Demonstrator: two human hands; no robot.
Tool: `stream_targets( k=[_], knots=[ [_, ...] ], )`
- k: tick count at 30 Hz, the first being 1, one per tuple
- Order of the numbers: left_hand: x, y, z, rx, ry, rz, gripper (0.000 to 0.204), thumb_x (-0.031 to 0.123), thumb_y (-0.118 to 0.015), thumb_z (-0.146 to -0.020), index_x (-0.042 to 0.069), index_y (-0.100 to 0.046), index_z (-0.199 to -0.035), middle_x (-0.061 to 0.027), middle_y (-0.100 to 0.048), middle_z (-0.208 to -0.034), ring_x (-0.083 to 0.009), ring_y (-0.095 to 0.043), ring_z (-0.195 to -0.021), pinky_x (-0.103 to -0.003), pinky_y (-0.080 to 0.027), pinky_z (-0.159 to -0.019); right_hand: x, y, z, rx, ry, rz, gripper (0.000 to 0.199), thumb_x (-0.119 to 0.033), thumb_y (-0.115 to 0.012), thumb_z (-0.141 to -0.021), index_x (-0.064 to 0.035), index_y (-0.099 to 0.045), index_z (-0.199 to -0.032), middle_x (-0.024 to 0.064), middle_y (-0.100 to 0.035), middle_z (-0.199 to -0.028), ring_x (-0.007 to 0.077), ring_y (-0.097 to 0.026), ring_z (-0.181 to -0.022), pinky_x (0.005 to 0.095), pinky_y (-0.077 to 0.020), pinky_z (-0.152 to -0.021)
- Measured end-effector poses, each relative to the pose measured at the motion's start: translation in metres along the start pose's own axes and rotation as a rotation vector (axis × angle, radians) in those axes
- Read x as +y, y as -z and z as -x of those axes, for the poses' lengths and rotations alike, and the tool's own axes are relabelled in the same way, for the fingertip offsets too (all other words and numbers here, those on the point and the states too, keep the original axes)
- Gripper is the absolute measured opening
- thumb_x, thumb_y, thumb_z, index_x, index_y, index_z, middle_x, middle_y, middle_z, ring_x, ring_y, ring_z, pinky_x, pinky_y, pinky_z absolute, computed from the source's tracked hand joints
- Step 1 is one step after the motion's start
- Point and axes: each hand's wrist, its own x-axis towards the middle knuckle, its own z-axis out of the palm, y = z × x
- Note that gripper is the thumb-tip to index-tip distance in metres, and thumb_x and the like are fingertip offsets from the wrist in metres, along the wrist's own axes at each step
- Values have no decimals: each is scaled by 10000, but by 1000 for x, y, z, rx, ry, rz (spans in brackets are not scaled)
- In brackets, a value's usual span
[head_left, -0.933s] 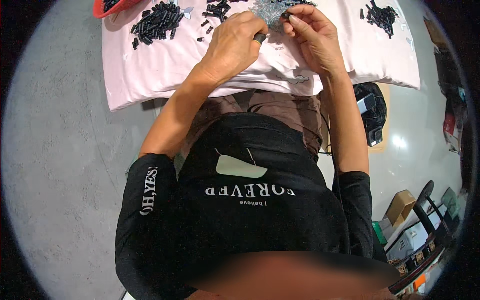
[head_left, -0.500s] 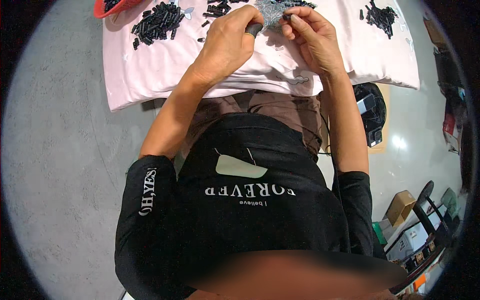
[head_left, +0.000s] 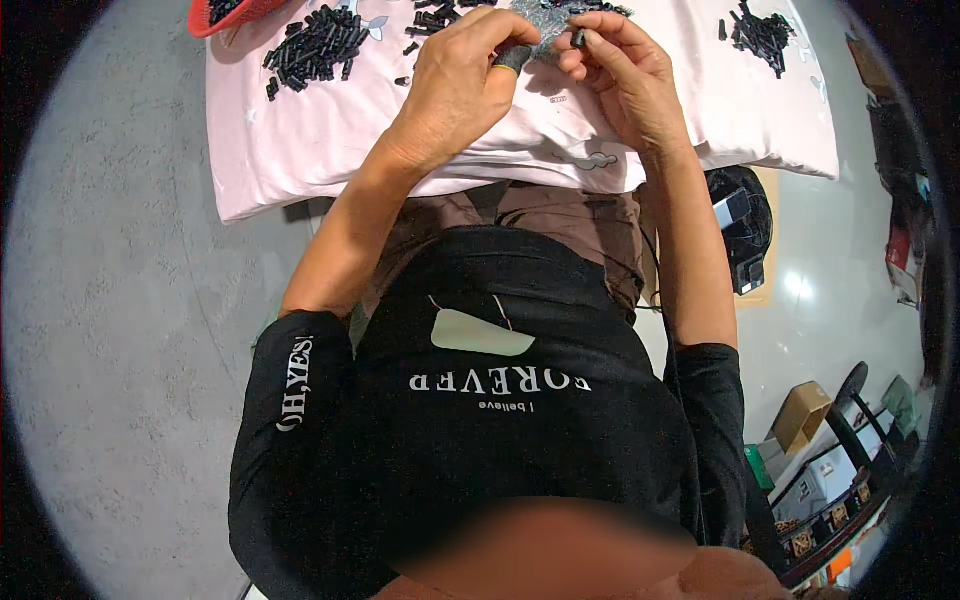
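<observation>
1. Right hand (head_left: 632, 88): thumb and finger pinch a small black piece (head_left: 579, 39), midway between the pink cloth (head_left: 330, 150)'s side edges.
2. Left hand (head_left: 452, 88): curled beside the silvery heap (head_left: 547, 22); cannot tell whether it grips.
3. Black pile (head_left: 318, 48): near the cloth's left edge.

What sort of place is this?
Probably a makeshift indoor work area, perhaps in a home or small workshop: heaps of small black parts lie on a pink cloth, a red basket is at its corner, and a brown box sits among clutter at the right.
</observation>
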Motion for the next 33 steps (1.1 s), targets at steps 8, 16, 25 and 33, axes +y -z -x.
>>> stream_targets(
  k=[8,16,25,33],
  knots=[
    [5,-1,-3,-1,38,50,167,-104,-594,-855,-15,-627,-992,-157,-638,-864,-240,-648,-760,-337,-501,-663,-4,-15,2,56,-34,-7,195,-27,-596,-981,2,-625,-1171,89,-676,-960,118,-644,-806,219,-538,-734],
    [-14,5,1,62,110,9,182,-111,-556,-834,-20,-635,-970,-160,-644,-858,-245,-639,-763,-332,-492,-681,7,-9,-5,111,-35,-118,199,-9,-597,-976,13,-615,-1173,106,-693,-935,128,-666,-751,217,-557,-682],
    [-51,8,20,4,16,-163,255,-91,-569,-771,14,-654,-987,-145,-669,-900,-300,-679,-822,-377,-540,-768,16,5,-8,12,56,59,222,-52,-587,-995,4,-637,-1204,94,-672,-1008,108,-614,-822,207,-518,-750],
    [-38,36,12,12,180,-127,244,-101,-561,-796,-11,-658,-1001,-125,-668,-904,-209,-647,-803,-322,-511,-749,7,4,0,64,39,6,170,-58,-585,-1001,5,-643,-1148,83,-664,-965,90,-577,-753,191,-487,-700]
  ],
)
